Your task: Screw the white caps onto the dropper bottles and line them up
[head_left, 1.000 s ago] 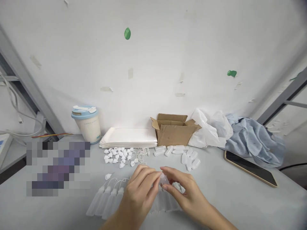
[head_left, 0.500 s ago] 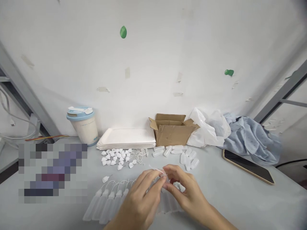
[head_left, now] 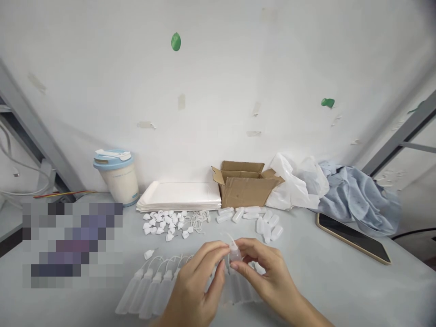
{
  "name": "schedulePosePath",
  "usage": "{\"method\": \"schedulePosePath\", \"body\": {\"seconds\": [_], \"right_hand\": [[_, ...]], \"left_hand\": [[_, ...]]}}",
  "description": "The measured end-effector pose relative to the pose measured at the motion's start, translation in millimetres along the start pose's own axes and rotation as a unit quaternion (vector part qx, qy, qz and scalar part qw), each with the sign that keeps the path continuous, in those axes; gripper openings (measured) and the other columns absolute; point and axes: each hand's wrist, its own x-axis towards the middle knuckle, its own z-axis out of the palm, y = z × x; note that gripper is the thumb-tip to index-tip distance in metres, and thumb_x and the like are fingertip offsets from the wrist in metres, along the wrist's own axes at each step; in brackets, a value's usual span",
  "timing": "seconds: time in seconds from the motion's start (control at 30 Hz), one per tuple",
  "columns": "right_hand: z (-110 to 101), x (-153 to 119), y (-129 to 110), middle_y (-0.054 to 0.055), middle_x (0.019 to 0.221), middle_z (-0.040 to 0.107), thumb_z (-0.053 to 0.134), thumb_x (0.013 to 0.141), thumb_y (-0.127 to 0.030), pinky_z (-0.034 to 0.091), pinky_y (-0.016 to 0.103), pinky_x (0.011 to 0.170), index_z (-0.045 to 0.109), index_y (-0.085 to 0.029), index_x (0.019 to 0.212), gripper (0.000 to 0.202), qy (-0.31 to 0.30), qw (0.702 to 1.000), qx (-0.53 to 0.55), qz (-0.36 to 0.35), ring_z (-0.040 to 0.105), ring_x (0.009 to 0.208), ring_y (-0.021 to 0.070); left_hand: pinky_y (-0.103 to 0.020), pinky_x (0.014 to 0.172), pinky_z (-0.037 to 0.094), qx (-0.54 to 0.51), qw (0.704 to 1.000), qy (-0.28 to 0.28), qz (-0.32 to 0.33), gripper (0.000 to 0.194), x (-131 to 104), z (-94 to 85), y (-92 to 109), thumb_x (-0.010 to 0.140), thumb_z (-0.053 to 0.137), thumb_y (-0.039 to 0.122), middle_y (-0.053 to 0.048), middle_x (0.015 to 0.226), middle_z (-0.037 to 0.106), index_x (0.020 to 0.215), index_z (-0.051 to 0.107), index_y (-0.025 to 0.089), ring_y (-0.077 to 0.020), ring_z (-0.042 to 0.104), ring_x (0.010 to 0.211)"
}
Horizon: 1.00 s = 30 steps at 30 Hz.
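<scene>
My right hand pinches a small translucent dropper bottle between thumb and fingers, upright, a thin pale strap curving at its top. Beside it is my left hand, its thumb and index finger parted and the index fingertip at the bottle's neck; whether it touches is hard to see. Below and partly behind both hands lies a row of long translucent bottles with white caps and looped straps. One loose white cap with a needle tip lies above the row's left end.
Behind are a pile of white caps, tangled straps and several small empty bottles. Further back stand a lidded cup, white envelopes, a cardboard box, a plastic bag, cloth and a phone.
My left thumb and fingers have parted and drawn slightly left from the bottle. More of the bottle now shows in my right hand, its strap sticking up.
</scene>
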Motion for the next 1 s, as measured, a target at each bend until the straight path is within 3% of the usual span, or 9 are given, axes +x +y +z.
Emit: {"method": "schedulePosePath", "body": {"seconds": [0.1, 0.33, 0.43, 0.57, 0.67, 0.77, 0.87, 1.0], "right_hand": [[-0.8, 1.0, -3.2, 0.002, 0.080, 0.070, 0.067, 0.081, -0.021, 0.055, 0.019, 0.058, 0.064, -0.018, 0.099, 0.018, 0.001, 1.000, 0.006, 0.011, 0.063, 0.063, 0.0115], [-2.1, 2.7, -5.4, 0.005, 0.084, 0.071, 0.065, 0.082, -0.027, 0.056, 0.022, 0.061, 0.063, -0.018, 0.104, 0.023, -0.007, 0.994, 0.060, 0.086, 0.066, 0.070, 0.0142], [-1.9, 3.2, -5.2, 0.004, 0.083, 0.071, 0.064, 0.083, -0.026, 0.056, 0.021, 0.061, 0.063, -0.018, 0.104, 0.022, -0.013, 0.995, 0.063, 0.080, 0.067, 0.070, 0.0141], [0.0, 1.1, -3.9, 0.004, 0.081, 0.071, 0.064, 0.084, -0.021, 0.055, 0.020, 0.058, 0.062, -0.018, 0.101, 0.018, 0.004, 1.000, -0.018, -0.012, 0.065, 0.063, 0.0119], [2.9, -3.5, -0.2, 0.007, 0.084, 0.070, 0.059, 0.087, -0.016, 0.055, 0.021, 0.058, 0.057, -0.017, 0.106, 0.019, 0.031, 0.986, -0.109, -0.119, 0.065, 0.065, 0.0133], [6.0, -8.4, 3.3, 0.012, 0.090, 0.070, 0.057, 0.088, -0.012, 0.057, 0.024, 0.064, 0.054, -0.015, 0.110, 0.022, 0.037, 0.962, -0.189, -0.192, 0.068, 0.079, 0.0180], [7.4, -10.1, 2.0, 0.011, 0.089, 0.070, 0.057, 0.089, -0.015, 0.056, 0.023, 0.059, 0.053, -0.016, 0.109, 0.021, 0.029, 0.962, -0.192, -0.191, 0.068, 0.078, 0.0178], [5.6, -6.6, -6.6, 0.005, 0.078, 0.067, 0.059, 0.089, -0.029, 0.051, 0.016, 0.046, 0.054, -0.019, 0.098, 0.015, 0.025, 0.988, -0.107, -0.110, 0.062, 0.060, 0.0119]], "left_hand": [[-0.023, 0.084, 0.056, 0.019, 1.000, -0.007, -0.001, 0.031, -1.9, 0.2, -0.8, 0.087, 0.046, 0.004, -0.011, 0.105, 0.067, 0.114, 0.056, 0.015, -0.0168, 0.065, 0.099], [-0.027, 0.094, 0.052, 0.038, 0.995, -0.023, 0.093, 0.044, -5.6, 3.6, -5.5, 0.083, 0.046, -0.004, -0.014, 0.116, 0.063, 0.125, 0.051, 0.008, -0.0195, 0.059, 0.112], [-0.026, 0.092, 0.052, 0.026, 0.996, -0.009, 0.087, 0.042, -5.3, 3.4, -3.9, 0.083, 0.046, -0.005, -0.013, 0.113, 0.064, 0.122, 0.053, 0.009, -0.0183, 0.060, 0.109], [-0.023, 0.086, 0.054, -0.004, 1.000, -0.005, 0.018, 0.033, -4.0, 1.5, 0.2, 0.085, 0.050, 0.003, -0.010, 0.106, 0.066, 0.115, 0.057, 0.013, -0.0162, 0.063, 0.100], [-0.021, 0.076, 0.055, -0.039, 0.994, -0.039, -0.097, 0.018, -2.9, 0.1, 1.9, 0.086, 0.057, 0.016, -0.005, 0.097, 0.068, 0.102, 0.064, 0.018, -0.0146, 0.066, 0.086], [-0.019, 0.067, 0.054, -0.099, 0.972, -0.062, -0.205, 0.011, -1.0, 0.0, 1.6, 0.087, 0.057, 0.025, -0.001, 0.085, 0.069, 0.085, 0.066, 0.020, -0.0131, 0.065, 0.075], [-0.019, 0.069, 0.052, -0.151, 0.955, -0.076, -0.245, 0.014, 1.4, 1.0, 1.0, 0.087, 0.056, 0.027, -0.001, 0.082, 0.067, 0.079, 0.066, 0.021, -0.0137, 0.064, 0.078], [-0.022, 0.070, 0.050, -0.180, 0.942, -0.085, -0.272, 0.018, 3.8, 0.4, 1.4, 0.087, 0.053, 0.028, -0.002, 0.081, 0.064, 0.076, 0.064, 0.020, -0.0151, 0.062, 0.079]]}}
